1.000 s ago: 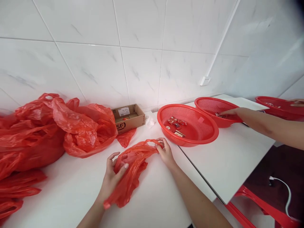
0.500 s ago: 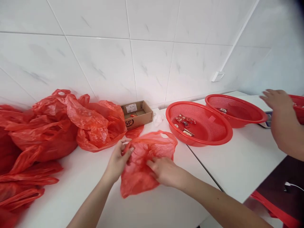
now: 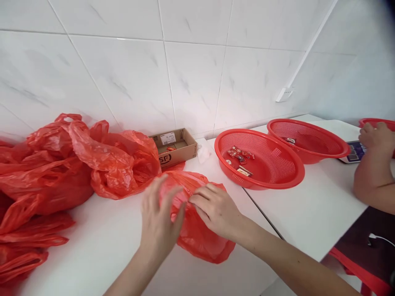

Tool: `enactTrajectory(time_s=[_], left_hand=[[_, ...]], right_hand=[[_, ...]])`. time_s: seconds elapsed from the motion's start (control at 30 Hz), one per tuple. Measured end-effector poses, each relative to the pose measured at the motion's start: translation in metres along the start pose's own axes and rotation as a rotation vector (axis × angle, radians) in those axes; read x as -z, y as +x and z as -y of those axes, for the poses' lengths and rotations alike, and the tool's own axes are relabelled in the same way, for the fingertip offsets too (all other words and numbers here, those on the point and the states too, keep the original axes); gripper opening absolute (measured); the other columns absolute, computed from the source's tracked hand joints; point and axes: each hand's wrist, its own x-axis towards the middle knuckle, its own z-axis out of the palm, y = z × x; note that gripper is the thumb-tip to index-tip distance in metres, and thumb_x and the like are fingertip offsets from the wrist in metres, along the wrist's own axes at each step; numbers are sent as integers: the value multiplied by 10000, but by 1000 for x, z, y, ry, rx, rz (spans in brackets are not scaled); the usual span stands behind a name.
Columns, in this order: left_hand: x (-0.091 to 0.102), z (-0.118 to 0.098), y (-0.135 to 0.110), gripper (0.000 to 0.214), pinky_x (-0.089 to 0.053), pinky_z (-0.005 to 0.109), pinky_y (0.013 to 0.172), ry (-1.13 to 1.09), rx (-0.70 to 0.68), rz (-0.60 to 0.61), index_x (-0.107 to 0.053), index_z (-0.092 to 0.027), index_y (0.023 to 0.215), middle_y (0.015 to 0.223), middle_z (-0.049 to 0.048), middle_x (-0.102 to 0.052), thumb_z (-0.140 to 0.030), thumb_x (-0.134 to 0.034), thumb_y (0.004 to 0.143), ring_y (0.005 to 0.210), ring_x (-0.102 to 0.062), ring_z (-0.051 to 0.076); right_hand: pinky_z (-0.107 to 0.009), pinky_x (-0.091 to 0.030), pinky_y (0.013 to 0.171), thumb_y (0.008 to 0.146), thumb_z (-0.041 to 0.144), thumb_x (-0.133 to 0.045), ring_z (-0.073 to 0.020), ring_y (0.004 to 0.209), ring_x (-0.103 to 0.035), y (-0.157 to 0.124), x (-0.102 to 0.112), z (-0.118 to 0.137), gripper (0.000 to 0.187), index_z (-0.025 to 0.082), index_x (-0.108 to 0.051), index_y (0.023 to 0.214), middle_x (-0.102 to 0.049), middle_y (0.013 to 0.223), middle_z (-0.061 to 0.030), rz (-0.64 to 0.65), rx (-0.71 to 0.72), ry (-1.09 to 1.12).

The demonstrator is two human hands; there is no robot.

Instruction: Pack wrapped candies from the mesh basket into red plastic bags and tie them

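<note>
A red plastic bag (image 3: 206,244) lies crumpled on the white table in front of me. My right hand (image 3: 217,209) is closed on the upper part of this bag, its fingers pinching the thin film. Over the bag's left side is my left hand (image 3: 162,213), fingers spread and somewhat blurred, with nothing seen in its grasp. Whether its fingertips touch the film I cannot tell. What the bag contains, if anything, is hidden.
Filled-looking red bags (image 3: 61,176) crowd the left. Behind stands a cardboard box (image 3: 180,154). A red basket (image 3: 277,172) holds small packets (image 3: 240,155); another red basket (image 3: 311,154) is beyond it. At right, a co-worker's hand (image 3: 378,137) is near a scale (image 3: 353,152).
My left hand has let go of the bag's left edge and spread its fingers. The bag has turned and shifted right. The co-worker's hand has moved right and down.
</note>
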Motion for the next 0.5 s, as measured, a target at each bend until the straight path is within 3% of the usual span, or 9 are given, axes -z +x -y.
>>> enactTrajectory(time_s=[0.07, 0.13, 0.23, 0.3, 0.37, 0.43, 0.5], left_hand=[[-4, -4, -15, 352, -343, 553, 1030, 78, -68, 207, -573, -240, 1218, 1247, 132, -620, -272, -577, 868, 1152, -571, 323], [-7, 0, -27, 451, -351, 599, 994, 140, -27, 437, -552, -225, 1286, 1117, 130, -694, -283, -603, 841, 1016, -633, 329], [-7, 16, -37, 509, -285, 672, 1019, 223, 26, 679, -610, -232, 1255, 1010, 124, -723, -278, -685, 753, 978, -641, 360], [0, 31, -38, 352, -232, 696, 1042, 228, 13, 764, -695, -269, 1093, 874, 79, -726, -226, -664, 745, 903, -654, 329], [10, 46, -37, 212, -206, 704, 1048, 183, -19, 734, -725, -303, 914, 774, 31, -700, -192, -596, 788, 798, -652, 268], [20, 58, -33, 229, -200, 698, 1056, 111, -63, 565, -724, -333, 860, 752, 8, -668, -207, -533, 841, 744, -637, 227], [27, 64, -30, 270, -264, 664, 1049, 36, -94, 373, -727, -373, 929, 801, 13, -640, -233, -507, 859, 736, -627, 213]], right_hand=[[-434, -388, 984, 884, 74, -460, -260, 1135, -514, 5, -9, -9, 282, 193, -707, 950, -606, 1259, -96, -35, 39, -102], [-520, -299, 1063, 832, 95, -536, -340, 1270, -418, 6, -20, -21, 219, 177, -725, 906, -490, 1418, -128, 80, 11, -177], [-567, -335, 1012, 805, 227, -628, -397, 1233, -450, -1, -35, -40, 308, 172, -704, 1098, -467, 1423, -190, 318, -155, -197], [-546, -382, 966, 829, 309, -624, -382, 1170, -503, -8, -37, -49, 446, 188, -630, 1258, -514, 1369, -192, 377, -277, -188], [-531, -398, 953, 854, 322, -599, -372, 1153, -521, -15, -29, -51, 468, 196, -599, 1305, -550, 1327, -187, 397, -364, -178], [-527, -396, 970, 850, 318, -614, -371, 1189, -511, -20, -9, -47, 435, 220, -631, 1274, -562, 1322, -174, 428, -380, -94], [-498, -400, 998, 850, 347, -630, -337, 1231, -503, -19, 19, -43, 384, 280, -664, 1226, -563, 1346, -122, 418, -317, 96]])
